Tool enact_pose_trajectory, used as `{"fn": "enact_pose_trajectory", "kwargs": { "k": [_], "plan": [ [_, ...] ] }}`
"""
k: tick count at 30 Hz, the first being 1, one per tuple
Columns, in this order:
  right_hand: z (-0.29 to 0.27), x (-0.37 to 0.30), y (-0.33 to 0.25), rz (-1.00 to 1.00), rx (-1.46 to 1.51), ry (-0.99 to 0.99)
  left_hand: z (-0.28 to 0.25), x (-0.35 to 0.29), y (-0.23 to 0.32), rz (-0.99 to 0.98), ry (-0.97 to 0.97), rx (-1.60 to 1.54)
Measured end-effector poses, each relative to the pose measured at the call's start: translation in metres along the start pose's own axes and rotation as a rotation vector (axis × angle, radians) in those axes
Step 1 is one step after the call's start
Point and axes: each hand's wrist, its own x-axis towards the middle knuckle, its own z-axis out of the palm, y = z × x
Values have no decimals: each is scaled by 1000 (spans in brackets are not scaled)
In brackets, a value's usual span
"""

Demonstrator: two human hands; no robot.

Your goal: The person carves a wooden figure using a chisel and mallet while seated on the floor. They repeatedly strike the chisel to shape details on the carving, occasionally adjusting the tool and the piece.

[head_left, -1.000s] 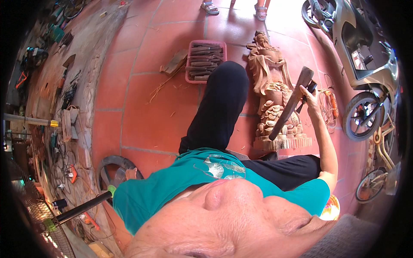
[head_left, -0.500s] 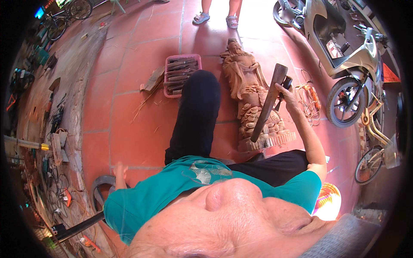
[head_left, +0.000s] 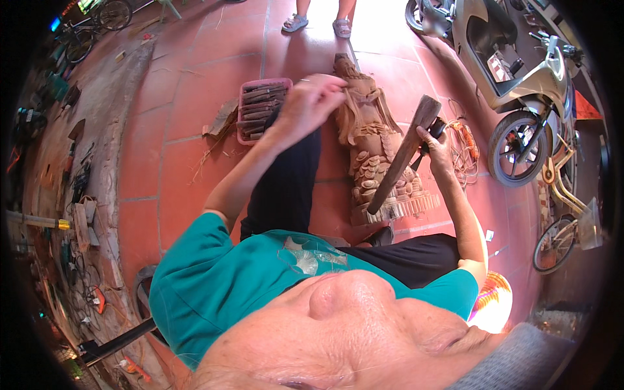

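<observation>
A carved wooden statue of a robed, bearded figure (head_left: 374,140) lies on its back in front of me, its head away from me and its scalloped base near. My left hand (head_left: 315,101) is over the statue's upper left side, fingers loosely stretched towards its chest. Nothing shows in that hand; whether its fingertips touch the wood I cannot tell. Right of the statue, my right hand (head_left: 438,148) is closed round a long flat wooden bar (head_left: 402,159), which slants across the statue's lower part. A tool with a black handle (head_left: 437,126) is in the same grip.
A pink basket (head_left: 242,112) of long wooden-handled tools stands left of the statue, with a wood piece (head_left: 222,121) beside it. An orange cord (head_left: 465,144) lies to the right, near a parked scooter (head_left: 513,91). Another person's sandalled feet (head_left: 342,27) are beyond the statue's head.
My left hand has swung up from low beside my body to the statue's upper left side. My right hand keeps hold of the bar and black-handled tool, almost unmoved.
</observation>
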Motion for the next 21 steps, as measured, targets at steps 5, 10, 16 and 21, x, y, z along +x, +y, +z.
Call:
{"fn": "enact_pose_trajectory", "kwargs": {
  "k": [5,10,16,21],
  "plan": [
    [-8,-4,0,44,48,76,121,-20,0,85,-331,-138],
    [-6,-16,-5,77,241,89,195,-69,-9,-348,-563,-560],
    [-13,-9,17,160,265,49,201,-73,-3,-539,-471,-538],
    [-20,-2,25,215,370,-64,195,-57,1,-683,-511,-636]
  ]
}}
